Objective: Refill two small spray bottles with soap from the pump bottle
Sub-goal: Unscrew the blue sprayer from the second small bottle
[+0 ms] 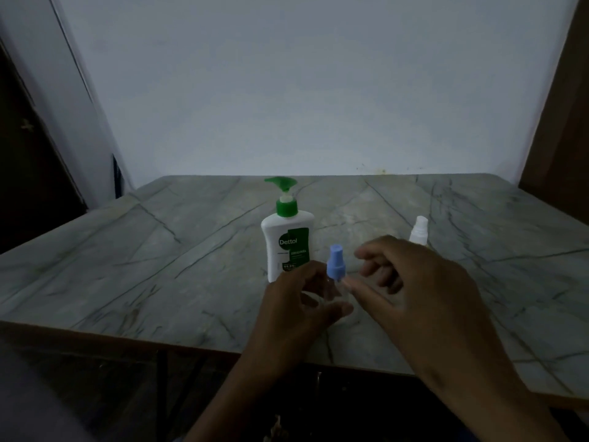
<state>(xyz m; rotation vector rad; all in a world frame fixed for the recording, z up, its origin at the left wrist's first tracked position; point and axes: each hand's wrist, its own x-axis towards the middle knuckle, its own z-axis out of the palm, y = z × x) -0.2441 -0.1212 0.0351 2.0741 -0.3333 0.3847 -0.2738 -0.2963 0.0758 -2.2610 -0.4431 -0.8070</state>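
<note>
Between your hands the blue-capped bottle (335, 275) stands upright; your left hand (298, 304) curls round its clear body, while your right hand (414, 282), loose and empty, hovers just beside the cap.

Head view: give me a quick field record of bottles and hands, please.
pump bottle: upright on table, green pump on
blue-capped spray bottle: upright, cap on, gripped by left hand
white spray bottle: upright, behind right hand, untouched
right hand: fingers relaxed, beside blue cap, holding nothing
refill: not started
</note>
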